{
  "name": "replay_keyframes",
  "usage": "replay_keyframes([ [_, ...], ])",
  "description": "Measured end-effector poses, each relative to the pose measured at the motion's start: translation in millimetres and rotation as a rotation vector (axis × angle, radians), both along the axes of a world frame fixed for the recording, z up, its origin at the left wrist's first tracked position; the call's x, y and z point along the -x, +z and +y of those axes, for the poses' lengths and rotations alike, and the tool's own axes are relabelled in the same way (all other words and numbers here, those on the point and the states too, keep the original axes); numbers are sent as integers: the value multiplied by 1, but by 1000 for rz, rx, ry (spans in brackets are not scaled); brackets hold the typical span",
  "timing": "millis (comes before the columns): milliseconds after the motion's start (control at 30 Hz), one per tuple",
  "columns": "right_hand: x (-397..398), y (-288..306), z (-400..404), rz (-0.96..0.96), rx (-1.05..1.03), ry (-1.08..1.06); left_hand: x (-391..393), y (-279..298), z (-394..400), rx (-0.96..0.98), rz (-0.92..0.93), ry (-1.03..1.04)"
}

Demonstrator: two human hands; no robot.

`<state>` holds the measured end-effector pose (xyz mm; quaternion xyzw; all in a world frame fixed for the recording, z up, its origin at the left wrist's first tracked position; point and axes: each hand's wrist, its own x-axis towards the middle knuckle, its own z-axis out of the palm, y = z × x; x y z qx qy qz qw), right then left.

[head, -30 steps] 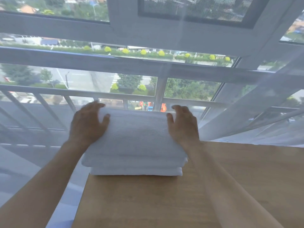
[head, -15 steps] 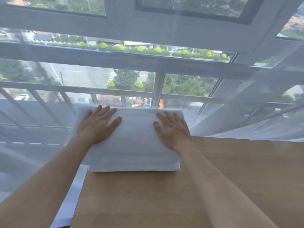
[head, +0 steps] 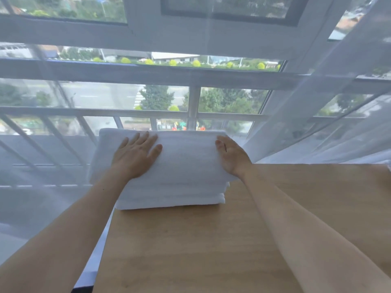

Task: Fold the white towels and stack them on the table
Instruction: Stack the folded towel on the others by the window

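stack of folded white towels (head: 169, 176), soft terry, rectangular, at far left corner of wooden table (head: 190, 250). left hand (head: 135, 155) flat on top, fingers spread. right hand (head: 231, 155) against right edge, fingers straight. sheer curtain (head: 317, 123) behind.

A sheer white curtain (head: 330, 106) hangs before a barred window (head: 190, 77) overlooking trees (head: 156, 98).

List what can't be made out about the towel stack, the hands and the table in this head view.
- Towel stack: exact towel count; the white layers blend along the front edge.
- Far side of the stack: hidden by the top towel.
- Right hand: fingertips, curled over the right edge.
- Left hand: palm, flat against the towel.
- Table: near and right edges cut off by the frame.
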<state>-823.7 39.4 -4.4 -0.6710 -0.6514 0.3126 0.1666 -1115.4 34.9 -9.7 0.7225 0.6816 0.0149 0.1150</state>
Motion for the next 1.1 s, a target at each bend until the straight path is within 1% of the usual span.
replay_keyframes([
  [100,-5,8,-12,228,1,-154,-16,-1,-12,-64,-34,-42],
  [167,-11,14,-19,287,7,-221,-27,0,-15,-92,-49,-61],
  [233,-19,18,-26,285,0,-237,-40,2,-19,-108,-62,-84],
  [333,-32,28,-35,237,-41,-208,-66,11,-23,-108,-89,-196],
  [433,-50,41,-42,138,-101,-163,-105,27,-27,-116,-106,-322],
  [567,-84,53,-60,-51,-186,-102,-165,50,-41,-156,-85,-390],
  [667,-120,54,-81,-134,-195,-98,-210,59,-59,-137,-66,-452],
  [867,-222,50,-133,-159,-173,-173,-319,58,-110,-75,-17,-566],
  [967,-288,50,-166,-170,-167,-204,-395,58,-139,-68,-24,-609],
  [1100,-385,42,-212,-223,-145,-256,-508,58,-170,-21,-81,-649],
])
